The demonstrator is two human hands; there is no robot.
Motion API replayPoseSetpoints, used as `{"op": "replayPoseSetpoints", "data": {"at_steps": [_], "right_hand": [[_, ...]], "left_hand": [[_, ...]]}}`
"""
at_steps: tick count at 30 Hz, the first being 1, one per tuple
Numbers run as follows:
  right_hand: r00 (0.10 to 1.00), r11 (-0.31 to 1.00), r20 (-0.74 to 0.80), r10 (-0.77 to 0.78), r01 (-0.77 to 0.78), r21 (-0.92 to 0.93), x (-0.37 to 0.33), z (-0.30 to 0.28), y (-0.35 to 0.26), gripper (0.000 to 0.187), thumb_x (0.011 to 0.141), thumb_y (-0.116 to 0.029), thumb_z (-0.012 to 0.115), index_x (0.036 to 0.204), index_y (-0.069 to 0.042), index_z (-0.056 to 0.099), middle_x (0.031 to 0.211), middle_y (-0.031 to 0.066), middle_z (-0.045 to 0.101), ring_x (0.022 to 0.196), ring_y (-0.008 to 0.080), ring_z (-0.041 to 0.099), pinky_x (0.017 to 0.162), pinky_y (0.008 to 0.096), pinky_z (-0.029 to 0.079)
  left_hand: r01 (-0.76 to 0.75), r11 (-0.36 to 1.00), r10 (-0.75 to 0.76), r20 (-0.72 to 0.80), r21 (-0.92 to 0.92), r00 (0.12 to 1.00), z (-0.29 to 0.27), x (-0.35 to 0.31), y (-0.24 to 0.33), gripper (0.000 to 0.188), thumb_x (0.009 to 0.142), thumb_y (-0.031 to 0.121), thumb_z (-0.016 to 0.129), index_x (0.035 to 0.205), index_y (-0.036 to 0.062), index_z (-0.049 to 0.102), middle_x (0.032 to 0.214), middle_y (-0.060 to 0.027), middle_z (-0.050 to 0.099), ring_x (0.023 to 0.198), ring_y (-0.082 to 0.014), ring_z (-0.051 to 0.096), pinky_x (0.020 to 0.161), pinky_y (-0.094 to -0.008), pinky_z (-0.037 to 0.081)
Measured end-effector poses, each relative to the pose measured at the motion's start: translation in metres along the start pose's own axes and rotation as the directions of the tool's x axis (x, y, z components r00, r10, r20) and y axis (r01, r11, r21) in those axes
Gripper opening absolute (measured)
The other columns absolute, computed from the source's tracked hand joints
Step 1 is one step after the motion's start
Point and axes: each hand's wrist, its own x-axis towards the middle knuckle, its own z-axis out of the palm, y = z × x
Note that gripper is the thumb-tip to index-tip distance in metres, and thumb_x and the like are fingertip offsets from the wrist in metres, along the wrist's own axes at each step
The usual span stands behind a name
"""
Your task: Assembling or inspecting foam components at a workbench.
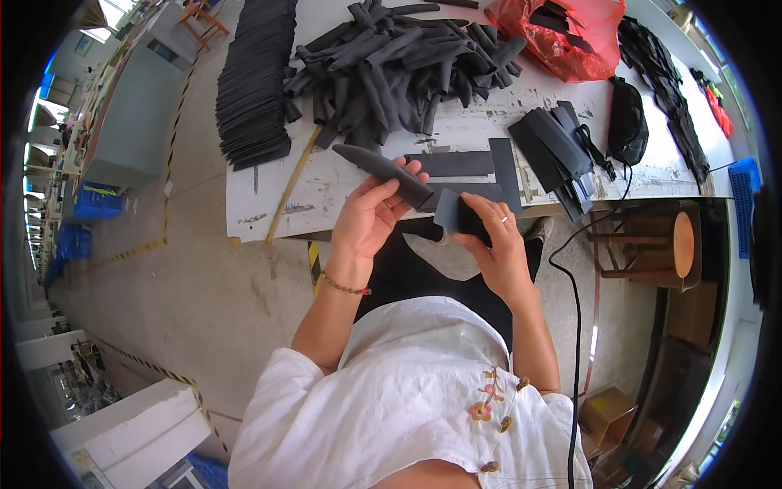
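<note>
My left hand (366, 216) is closed around a dark grey fabric sleeve (362, 160), tube-like and pointed at its far left end. The sleeve's open end faces right, over the table's front edge. My right hand (501, 248) grips a thin dark grey sheet (449, 209) that bends between fingers and thumb. The sheet's left edge is close to the sleeve's open end; I cannot tell whether they touch. Just beyond both hands, flat dark strips (448, 164) lie on the white table (269, 191).
Past my hands is a heap of rolled grey sleeves (383, 73), with a long row of stacked pieces (257, 90) to its left. A red plastic bag (562, 49), loose grey sheets (550, 147) and a black pouch (627, 122) lie at right. A black cable (577, 326) hangs beside a wooden stool (683, 244).
</note>
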Motion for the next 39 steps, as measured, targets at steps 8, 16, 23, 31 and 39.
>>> {"op": "replayPoseSetpoints", "data": {"at_steps": [8, 16, 23, 31, 39], "right_hand": [[0.988, 0.997, -0.143, -0.066, 0.073, 0.039, 0.001, -0.006, -0.013, 0.042, 0.069, -0.007, 0.077, 0.11, -0.01, 0.068, 0.104, 0.0057, 0.056, 0.093, 0.0263, 0.052, 0.082, 0.0363, 0.044], [0.951, 0.97, -0.228, -0.21, 0.173, -0.17, -0.001, -0.005, -0.009, 0.039, 0.069, -0.006, 0.077, 0.106, -0.012, 0.069, 0.098, 0.0033, 0.056, 0.087, 0.024, 0.052, 0.075, 0.037, 0.042], [0.946, 0.956, -0.22, -0.237, 0.186, -0.229, 0.004, -0.005, -0.012, 0.037, 0.07, -0.006, 0.076, 0.106, -0.012, 0.069, 0.096, 0.0029, 0.056, 0.086, 0.0239, 0.053, 0.075, 0.037, 0.042], [0.907, 0.872, -0.218, -0.362, 0.247, -0.422, 0.014, -0.01, -0.011, 0.036, 0.069, -0.007, 0.075, 0.104, -0.011, 0.068, 0.097, 0.0018, 0.056, 0.088, 0.0227, 0.054, 0.077, 0.0369, 0.042], [0.881, 0.826, -0.23, -0.413, 0.256, -0.502, 0.018, 0.006, -0.02, 0.043, 0.071, -0.01, 0.074, 0.113, -0.009, 0.065, 0.102, 0.0029, 0.054, 0.091, 0.0234, 0.055, 0.08, 0.0389, 0.042]], "left_hand": [[-0.023, 1.0, 0.022, 0.107, 0.011, 0.994, 0.015, 0.003, -0.003, 0.034, 0.093, 0.001, 0.048, 0.126, -0.0034, 0.05, 0.127, -0.0218, 0.055, 0.12, -0.0346, 0.055, 0.101, -0.042, 0.048], [-0.049, 0.993, 0.049, 0.001, 0.112, 0.999, 0.018, 0.008, -0.005, 0.031, 0.093, 0.016, 0.061, 0.116, -0.0037, 0.055, 0.113, -0.0198, 0.063, 0.107, -0.0314, 0.062, 0.095, -0.0415, 0.052], [-0.009, 1.0, 0.01, -0.003, 0.027, 1.0, 0.015, 0.013, -0.004, 0.028, 0.093, 0.013, 0.061, 0.114, -0.0043, 0.055, 0.113, -0.0212, 0.062, 0.106, -0.0306, 0.062, 0.094, -0.0398, 0.053], [0.056, 0.997, -0.058, 0.028, 0.044, 0.998, 0.022, 0.007, -0.003, 0.028, 0.093, 0.012, 0.06, 0.116, -0.0032, 0.054, 0.115, -0.0224, 0.062, 0.105, -0.0307, 0.063, 0.094, -0.0395, 0.053], [-0.11, 0.984, 0.109, 0.011, 0.142, 0.994, 0.045, -0.012, -0.014, 0.037, 0.093, 0.009, 0.06, 0.125, -0.004, 0.049, 0.117, -0.0203, 0.061, 0.106, -0.0267, 0.063, 0.092, -0.037, 0.054]]}}
